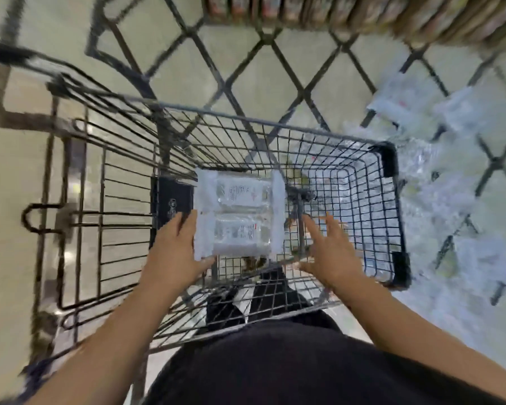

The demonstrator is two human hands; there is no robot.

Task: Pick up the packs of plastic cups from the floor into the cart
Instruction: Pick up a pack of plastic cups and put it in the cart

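Tiled floor [18, 176] carries loose packs [462, 112] at 3 o'clock; inside the cart [275, 121], left hand [173, 252] grips a pack [240, 211] (label blurred), right hand [330, 252] spread, empty.

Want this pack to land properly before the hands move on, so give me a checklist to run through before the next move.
1. The pack of cups is inside the cart walls: ok.
2. The left hand has a grip on the pack's left edge: ok, thumb and fingers hold it.
3. The right hand is free: ok, open and apart from the pack's right edge.
4. Pack resting on the basket bottom: cannot tell.
5. Room in the basket for more: ok, bare wire right of the pack.
6. Floor cleared: not ok, packs on the floor lie right of the cart.
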